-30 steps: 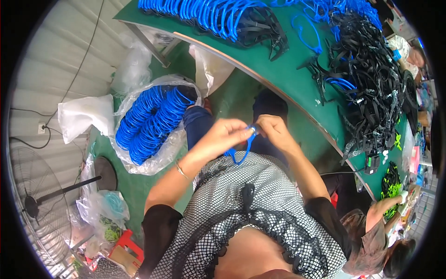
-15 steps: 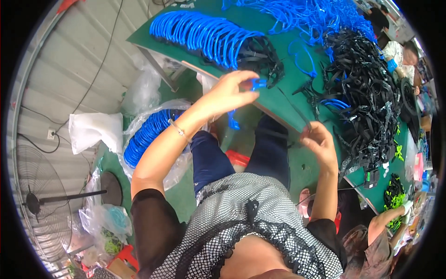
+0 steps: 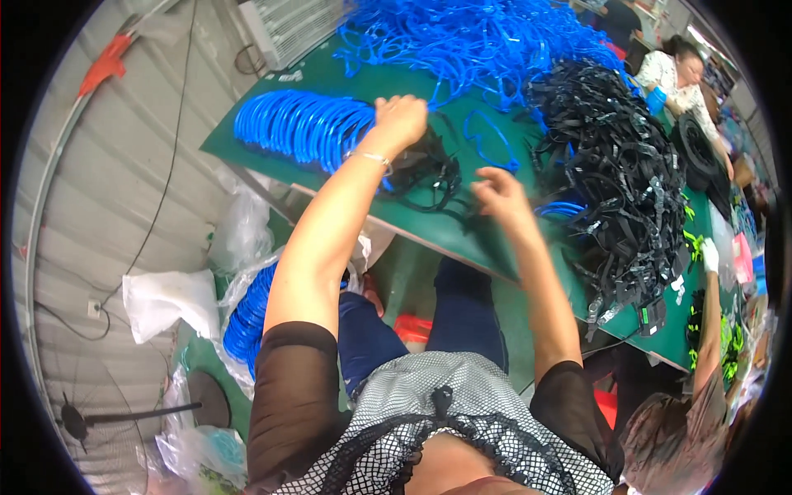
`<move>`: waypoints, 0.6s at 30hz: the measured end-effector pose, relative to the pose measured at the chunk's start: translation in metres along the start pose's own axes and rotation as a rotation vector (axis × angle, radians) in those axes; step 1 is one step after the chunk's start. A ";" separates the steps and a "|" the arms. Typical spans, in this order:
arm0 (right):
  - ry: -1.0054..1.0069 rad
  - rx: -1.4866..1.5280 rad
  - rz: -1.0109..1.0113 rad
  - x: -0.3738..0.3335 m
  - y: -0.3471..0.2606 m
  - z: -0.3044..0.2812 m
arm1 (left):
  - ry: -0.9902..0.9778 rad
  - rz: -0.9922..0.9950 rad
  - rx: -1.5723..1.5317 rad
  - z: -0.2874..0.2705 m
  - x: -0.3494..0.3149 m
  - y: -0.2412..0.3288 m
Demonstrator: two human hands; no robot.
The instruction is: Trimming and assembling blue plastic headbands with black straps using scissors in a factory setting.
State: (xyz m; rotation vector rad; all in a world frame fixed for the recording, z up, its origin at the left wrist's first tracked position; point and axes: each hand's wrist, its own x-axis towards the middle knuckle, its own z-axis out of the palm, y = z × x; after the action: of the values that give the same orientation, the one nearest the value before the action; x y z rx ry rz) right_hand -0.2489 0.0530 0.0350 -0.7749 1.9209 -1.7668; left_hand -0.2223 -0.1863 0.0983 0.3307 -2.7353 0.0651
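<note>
My left hand (image 3: 402, 120) is closed, knuckles up, at the right end of a row of blue plastic loops (image 3: 301, 124) with black straps (image 3: 429, 169). Whatever its fingers hold is hidden beneath it. Just over the table's near part, my right hand (image 3: 501, 194) has its fingers apart and nothing visible in them; motion blurs it slightly. Beyond that hand, a single blue loop (image 3: 487, 144) lies by itself on the green table (image 3: 334, 196).
A large tangle of blue loops (image 3: 470, 41) covers the table's back, with a heap of black straps (image 3: 615, 157) at right. Below left are a bag of blue loops (image 3: 250, 322), a white sack (image 3: 169, 304) and a fan (image 3: 76, 417). Other people (image 3: 676, 70) work at right.
My left hand has moved up and over the table to the row's end; the blue piece it held no longer shows. My right hand has let go of the black strap and swung inward.
</note>
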 end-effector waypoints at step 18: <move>0.266 -1.046 0.089 0.081 0.007 -0.036 | 0.244 0.135 0.011 0.008 -0.015 -0.014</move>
State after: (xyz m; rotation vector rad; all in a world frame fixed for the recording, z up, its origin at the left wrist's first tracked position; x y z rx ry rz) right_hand -0.3339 0.0279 0.0371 -0.7403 3.0107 -0.7219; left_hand -0.2081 -0.1975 0.0851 0.1307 -2.5122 0.1472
